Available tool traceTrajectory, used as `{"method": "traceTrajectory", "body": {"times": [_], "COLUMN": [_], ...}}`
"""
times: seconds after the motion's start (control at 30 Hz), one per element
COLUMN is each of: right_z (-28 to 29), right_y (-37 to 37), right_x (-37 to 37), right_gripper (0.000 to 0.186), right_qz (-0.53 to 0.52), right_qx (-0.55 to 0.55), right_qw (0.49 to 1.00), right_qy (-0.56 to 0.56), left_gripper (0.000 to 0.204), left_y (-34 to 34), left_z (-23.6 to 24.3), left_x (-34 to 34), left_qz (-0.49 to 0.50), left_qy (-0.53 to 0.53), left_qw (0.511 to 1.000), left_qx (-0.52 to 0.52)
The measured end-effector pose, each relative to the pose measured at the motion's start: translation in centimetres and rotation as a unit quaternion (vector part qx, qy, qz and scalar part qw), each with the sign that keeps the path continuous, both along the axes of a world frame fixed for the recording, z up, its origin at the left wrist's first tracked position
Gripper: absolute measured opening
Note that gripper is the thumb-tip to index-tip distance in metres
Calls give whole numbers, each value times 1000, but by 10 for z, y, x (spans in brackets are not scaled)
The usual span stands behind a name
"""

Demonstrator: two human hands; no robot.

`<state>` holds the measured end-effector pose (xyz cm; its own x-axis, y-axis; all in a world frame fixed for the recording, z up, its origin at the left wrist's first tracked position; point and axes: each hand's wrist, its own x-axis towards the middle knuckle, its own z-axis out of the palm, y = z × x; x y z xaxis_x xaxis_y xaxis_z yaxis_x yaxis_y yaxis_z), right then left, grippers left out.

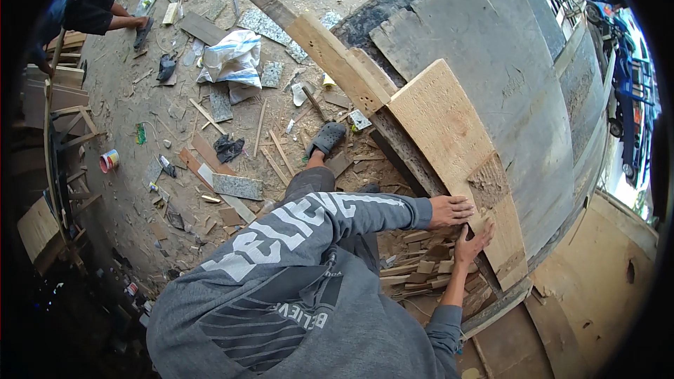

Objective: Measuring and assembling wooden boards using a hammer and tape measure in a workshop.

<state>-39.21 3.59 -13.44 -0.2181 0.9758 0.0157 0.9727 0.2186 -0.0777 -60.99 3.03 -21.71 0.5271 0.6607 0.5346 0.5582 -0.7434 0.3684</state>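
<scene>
A long light-brown wooden board (449, 123) lies along the near edge of a grey worktop (505, 77). A rough, darker patch (489, 181) shows on its surface towards the right end. My left hand (451, 211) rests on the board's near edge, its fingers stretched out over the wood. Just beside it, my right hand (476, 241) lies on the same edge with its fingers extended and its thumb apart. Nothing shows gripped in either hand. The palms' undersides are hidden.
A wooden strip (337, 60) reaches away from the board's far left end. Wood offcuts (421, 268) are piled below the worktop. Scraps and a white sack (232, 56) litter the ground. Another person's leg (126, 22) shows at upper left; a plywood sheet (597, 267) lies right.
</scene>
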Motion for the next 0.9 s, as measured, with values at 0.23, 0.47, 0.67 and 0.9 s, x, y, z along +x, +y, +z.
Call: {"method": "traceTrajectory", "body": {"times": [0.23, 0.47, 0.67, 0.9], "right_z": [-5, -3, -7, -8], "right_y": [-3, 7, 40, 43], "right_x": [22, 24, 25, 24], "right_gripper": [82, 80, 98, 104], "right_qz": [-6, 8, 121, 81], "right_qx": [46, 68, 112, 82], "right_qw": [999, 997, 983, 993], "right_qy": [-6, 36, 85, 2], "left_gripper": [52, 66, 86, 85], "left_y": [42, 84, 121, 129], "left_z": [58, 62, 80, 86], "left_x": [-8, -13, -48, -47], "left_qz": [-96, 122, 277, 242], "left_qy": [46, 33, 118, 100], "left_qw": [978, 989, 943, 957], "left_qx": [-182, -72, -142, -125]}}
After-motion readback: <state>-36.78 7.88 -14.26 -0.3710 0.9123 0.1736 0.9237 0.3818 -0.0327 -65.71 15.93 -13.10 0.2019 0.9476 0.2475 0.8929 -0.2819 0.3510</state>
